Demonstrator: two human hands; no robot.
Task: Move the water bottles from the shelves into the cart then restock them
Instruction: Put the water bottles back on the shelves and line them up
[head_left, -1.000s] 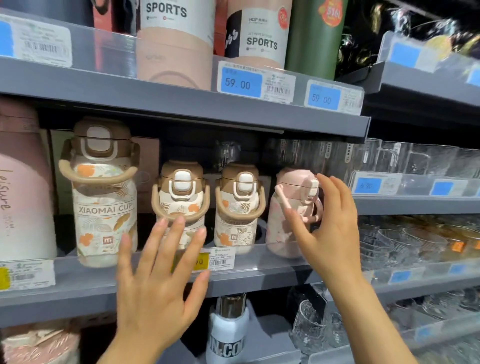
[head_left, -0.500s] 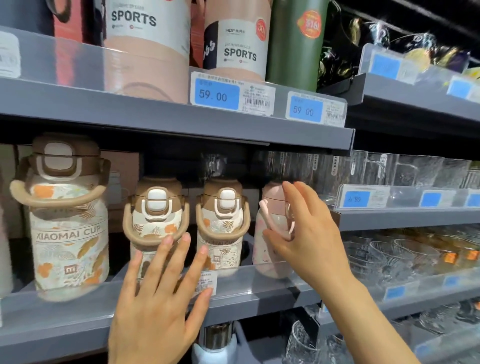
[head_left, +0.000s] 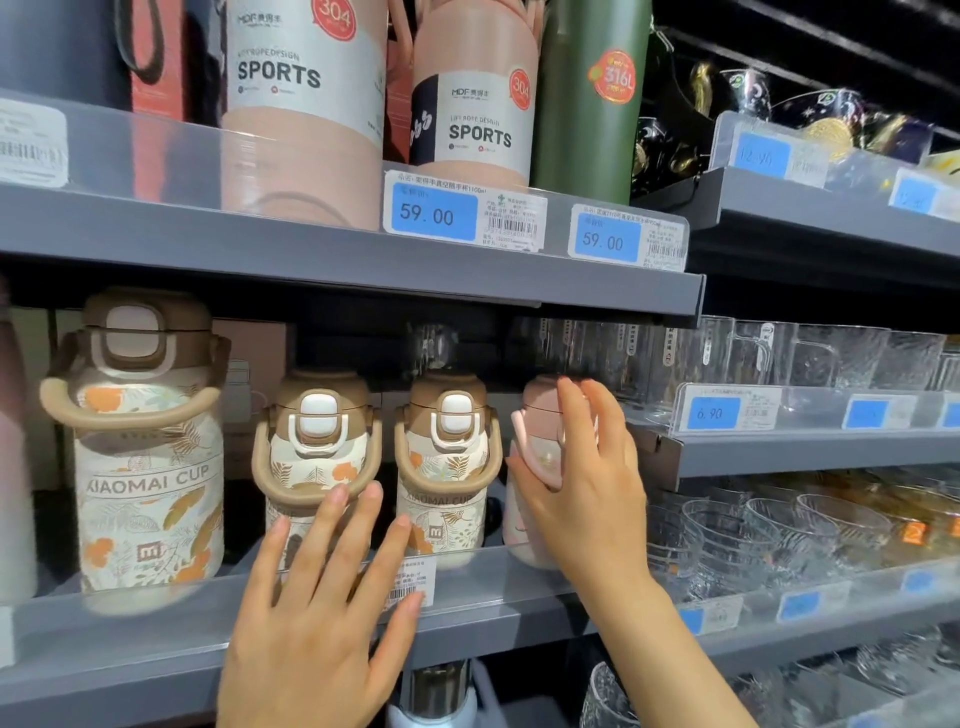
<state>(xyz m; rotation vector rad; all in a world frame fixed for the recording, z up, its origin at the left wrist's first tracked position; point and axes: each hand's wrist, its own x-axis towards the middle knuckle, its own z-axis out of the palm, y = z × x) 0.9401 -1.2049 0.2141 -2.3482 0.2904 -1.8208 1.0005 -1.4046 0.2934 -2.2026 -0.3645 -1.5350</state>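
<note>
Head view, left to right: a large brown-lidded bottle printed with orange leaves (head_left: 148, 457) stands at the left of the grey metal middle shelf (head_left: 156, 618). Beside it come two smaller bottles of the same print, the left small bottle (head_left: 317, 447) and the right small bottle (head_left: 447, 457). The left hand (head_left: 317, 618) is spread flat with straight fingers, holding nothing; its fingertips now overlap the lower part of the left small bottle, higher than a second ago, when they were level with the shelf edge. Whether they touch it I cannot tell. Farther right, the right hand (head_left: 582, 488) has closed in on the pale pink bottle with a pink strap (head_left: 535, 467): a second ago it only reached alongside, and now thumb and fingers curl round the upper body. The bottle stands on the shelf, not lifted. On this showing the shelf-clearing stage has barely begun, with all four bottles in place and no cart in sight.
</note>
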